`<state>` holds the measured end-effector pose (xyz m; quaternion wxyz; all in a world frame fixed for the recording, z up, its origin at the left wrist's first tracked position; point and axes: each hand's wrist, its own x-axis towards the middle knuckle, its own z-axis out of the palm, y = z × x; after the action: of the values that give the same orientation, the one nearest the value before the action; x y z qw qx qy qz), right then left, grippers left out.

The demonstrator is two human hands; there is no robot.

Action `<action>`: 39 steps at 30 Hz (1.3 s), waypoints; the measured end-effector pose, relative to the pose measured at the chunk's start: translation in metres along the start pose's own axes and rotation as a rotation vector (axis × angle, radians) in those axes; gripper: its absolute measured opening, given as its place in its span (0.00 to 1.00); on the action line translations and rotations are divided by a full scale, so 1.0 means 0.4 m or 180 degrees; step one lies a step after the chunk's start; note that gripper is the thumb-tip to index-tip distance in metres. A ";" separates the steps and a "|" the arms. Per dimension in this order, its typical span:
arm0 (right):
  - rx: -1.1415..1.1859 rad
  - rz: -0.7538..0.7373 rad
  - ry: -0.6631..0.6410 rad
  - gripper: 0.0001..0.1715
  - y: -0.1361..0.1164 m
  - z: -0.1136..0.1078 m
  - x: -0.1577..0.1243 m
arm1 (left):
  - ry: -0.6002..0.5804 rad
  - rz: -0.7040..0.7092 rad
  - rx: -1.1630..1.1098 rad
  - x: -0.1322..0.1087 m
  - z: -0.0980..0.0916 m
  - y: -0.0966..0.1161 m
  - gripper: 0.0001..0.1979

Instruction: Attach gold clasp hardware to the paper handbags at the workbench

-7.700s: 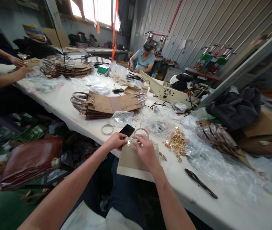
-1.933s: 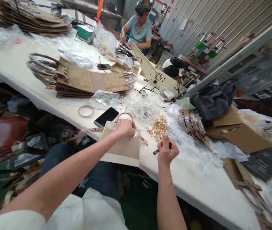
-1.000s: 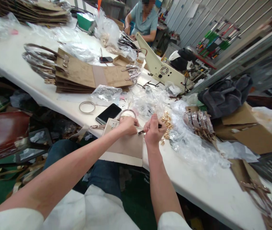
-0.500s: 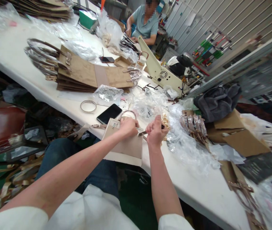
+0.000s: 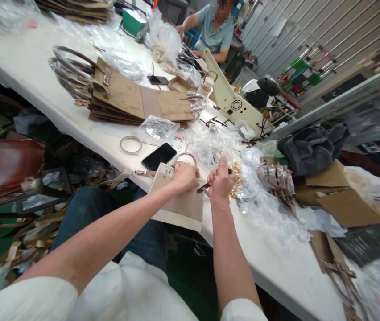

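A beige handbag (image 5: 179, 206) lies at the table's near edge, partly over my lap. It has a curved handle (image 5: 187, 155) at its top and a strap (image 5: 145, 173) with metal fittings at its left. My left hand (image 5: 186, 176) grips the bag's upper part with curled fingers; the fingertips are partly hidden. My right hand (image 5: 222, 179) is closed round a slim, dark hand tool (image 5: 204, 187), its tip at the bag's right upper edge. The tool's exact kind does not show. Small gold-coloured metal parts (image 5: 236, 178) lie just beyond my right hand.
A black phone (image 5: 159, 156) and a tape roll (image 5: 131, 145) lie left of the bag. Stacked brown bag pieces (image 5: 123, 96) lie behind. Clear plastic wrapping (image 5: 260, 209) and an open cardboard box (image 5: 347, 200) are at right. A co-worker (image 5: 215, 31) sits across, beyond a cream-coloured machine (image 5: 225, 93).
The view has shifted slightly, so the table's things appear farther right. Both hands keep their grips, and the tool's tip stays at the bag's edge. The co-worker's arm has moved outward.
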<state>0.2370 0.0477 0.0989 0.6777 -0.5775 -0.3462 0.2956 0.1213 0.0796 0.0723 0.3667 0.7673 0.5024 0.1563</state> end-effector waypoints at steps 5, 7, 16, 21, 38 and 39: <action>-0.0364 0.0673 0.0398 0.39 0.049 0.040 0.091 | 0.0052 0.0118 0.0103 0.012 0.018 -0.014 0.15; -0.0476 0.1078 0.0542 0.38 0.063 0.053 0.124 | 0.0031 0.0107 0.0109 0.017 0.020 -0.018 0.15; -0.0241 -0.0290 0.0225 0.40 -0.017 0.026 0.003 | -0.0033 0.0018 -0.0137 0.016 0.008 -0.018 0.14; -0.0704 -0.0836 0.0217 0.39 -0.020 0.026 -0.065 | -0.0023 -0.0043 -0.0214 0.009 0.006 -0.018 0.14; -0.0406 -0.0247 0.0283 0.38 -0.013 0.056 0.064 | -0.0006 0.0160 -0.0236 0.018 0.013 -0.036 0.16; -0.0441 -0.0196 0.0262 0.38 -0.007 0.059 0.069 | -0.0005 0.0165 -0.0248 0.018 0.015 -0.036 0.16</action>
<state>0.2341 0.0830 0.1073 0.6586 -0.6238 -0.3552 0.2259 0.1185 0.0868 0.0569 0.3925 0.7653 0.4755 0.1845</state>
